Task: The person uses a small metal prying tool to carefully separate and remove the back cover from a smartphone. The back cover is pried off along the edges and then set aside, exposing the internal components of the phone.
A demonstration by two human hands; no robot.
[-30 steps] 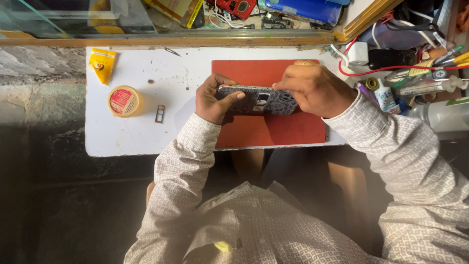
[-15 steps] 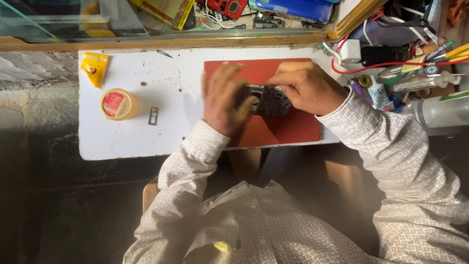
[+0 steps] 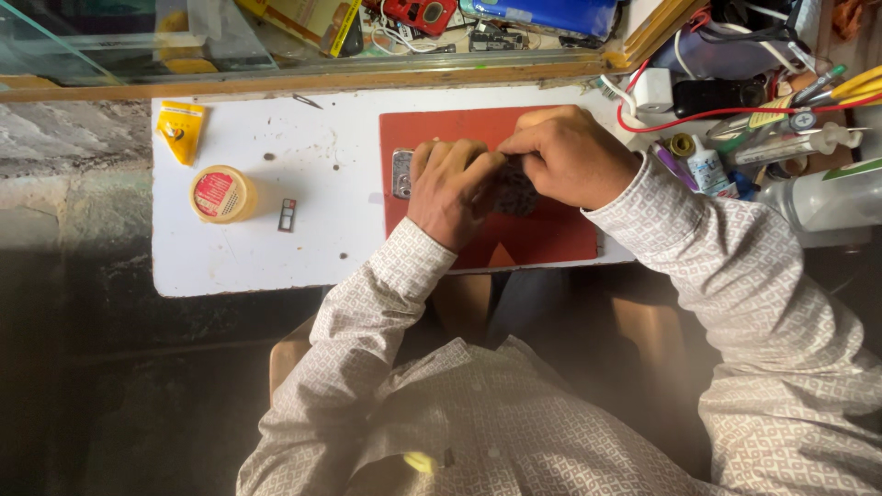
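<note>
Your white tabletop [image 3: 276, 248] fills the upper mid frame, w/ a red mat [image 3: 551, 234] on its right half. Both hands sit at frame center over the mat: left hand [image 3: 450, 188] lies fingers-down on a phone [image 3: 402, 173], covering most of it; right hand [image 3: 570, 156] curls and pinches at its dark right end. Round yellow tin [image 3: 219, 194] sits upper left, small dark chip [image 3: 288, 215] just beside it.

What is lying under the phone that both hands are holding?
The phone lies on a red mat on the white table. Left hand and right hand cover most of it.
</note>
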